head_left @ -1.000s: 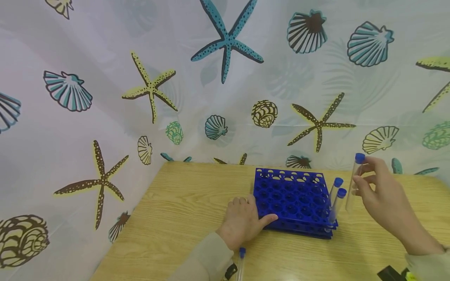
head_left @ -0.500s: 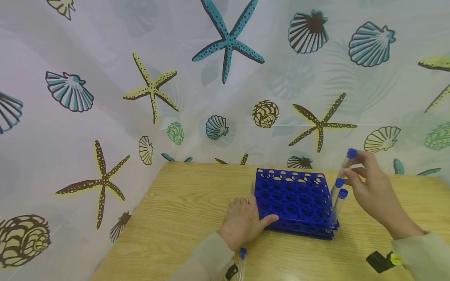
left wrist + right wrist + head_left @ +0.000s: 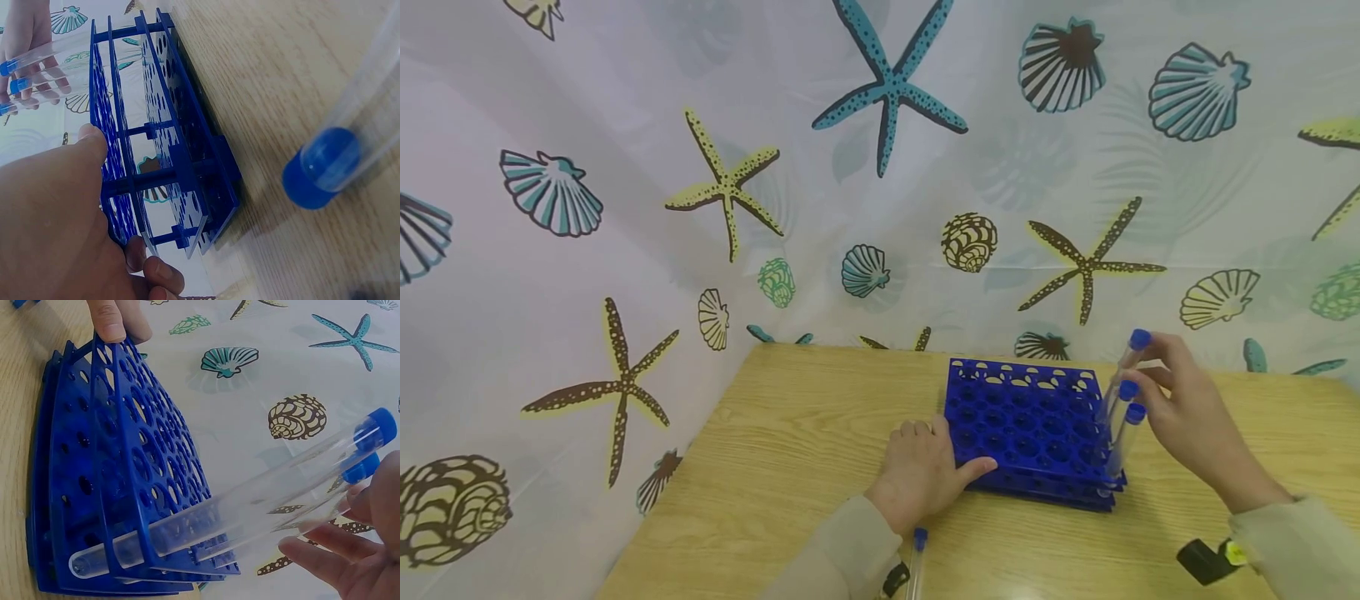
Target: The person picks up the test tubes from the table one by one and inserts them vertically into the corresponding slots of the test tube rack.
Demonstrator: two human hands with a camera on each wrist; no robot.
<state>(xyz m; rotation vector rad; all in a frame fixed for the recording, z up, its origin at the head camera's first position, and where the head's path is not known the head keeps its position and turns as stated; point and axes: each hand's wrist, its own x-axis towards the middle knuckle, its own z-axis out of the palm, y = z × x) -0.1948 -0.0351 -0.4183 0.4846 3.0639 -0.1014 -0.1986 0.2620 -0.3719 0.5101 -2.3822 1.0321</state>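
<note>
A blue test tube rack point(image 3: 1037, 479) stands on the table. My left hand point(image 3: 920, 475) grips its left front corner, thumb along the top front edge. My right hand point(image 3: 1191, 429) pinches a clear test tube point(image 3: 1124, 365) with a blue cap near its top. This tube leans, its lower end at the rack's rear right holes; whether it sits in a hole I cannot tell. Two capped tubes stand tilted in the right end column, the front one point(image 3: 1123, 446) nearest me. In the right wrist view a tube point(image 3: 250, 494) passes through the rack's layers.
Another blue-capped tube point(image 3: 917, 567) lies on the wooden table point(image 3: 790, 425) beside my left wrist, also seen close up in the left wrist view. A curtain point(image 3: 820, 208) printed with shells and starfish hangs behind the table.
My right hand has moved left and brought its tube from beside the rack to over the rear right holes, then down. The left hand keeps its place on the rack.
</note>
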